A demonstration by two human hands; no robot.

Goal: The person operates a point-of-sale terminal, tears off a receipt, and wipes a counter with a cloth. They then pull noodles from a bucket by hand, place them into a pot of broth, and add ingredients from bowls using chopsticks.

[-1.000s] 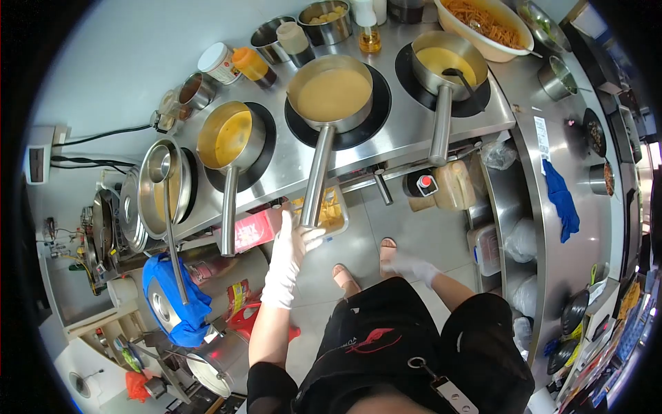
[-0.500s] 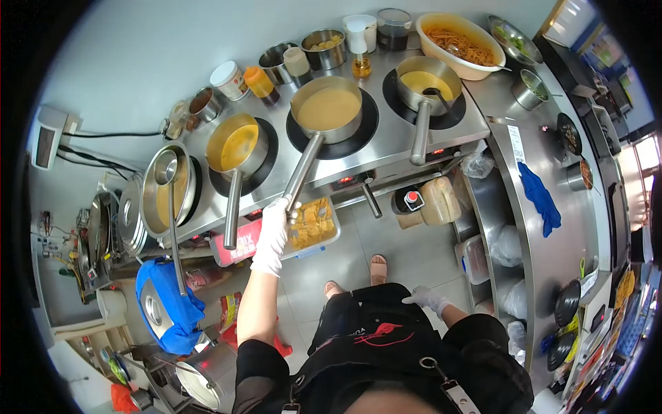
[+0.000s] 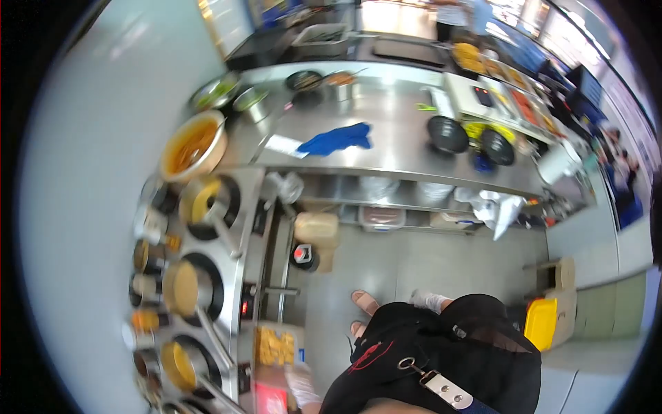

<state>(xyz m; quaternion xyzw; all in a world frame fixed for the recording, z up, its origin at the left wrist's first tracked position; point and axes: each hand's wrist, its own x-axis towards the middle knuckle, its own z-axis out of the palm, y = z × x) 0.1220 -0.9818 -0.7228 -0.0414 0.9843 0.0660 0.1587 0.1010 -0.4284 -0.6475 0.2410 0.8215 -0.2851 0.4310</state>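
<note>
My left hand, in a white glove, is low in the view beside a clear tub of yellow pieces and a red-pink packet. Blur hides how its fingers are set. It is apart from the handle of the middle saucepan, which holds a tan liquid. My right hand, also gloved, hangs beside my black apron with its fingers loosely out and nothing visible in them. Saucepans of yellow liquid, one nearer and one farther, stand on the burners at the left.
A steel counter runs across ahead, with a blue cloth, black bowls and a scale on it. A large bowl of orange-red food stands at the corner. A bottle and a jug are on the floor. A yellow container is at right.
The view has swung right, so the stove now lies at the left and the counter ahead. My left hand has let go of the middle saucepan's handle.
</note>
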